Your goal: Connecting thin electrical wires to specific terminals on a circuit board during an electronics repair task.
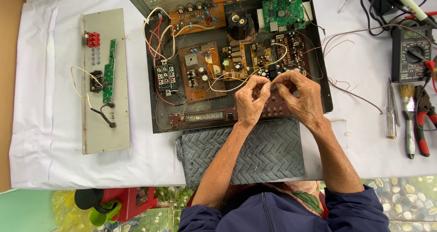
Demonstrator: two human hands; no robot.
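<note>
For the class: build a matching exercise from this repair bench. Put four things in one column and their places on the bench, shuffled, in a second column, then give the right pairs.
Things
1. grey towel
2. multimeter
3. grey metal panel
4. green circuit board

Places
A. far right of the table, near the back
B. inside the open chassis, at its back right
C. front edge of the table, under the forearms
D. left of the chassis, lying flat on the white cloth

Pairs: 1-C, 2-A, 3-D, 4-B

Grey towel, multimeter, brush, red pliers, screwdriver
</note>
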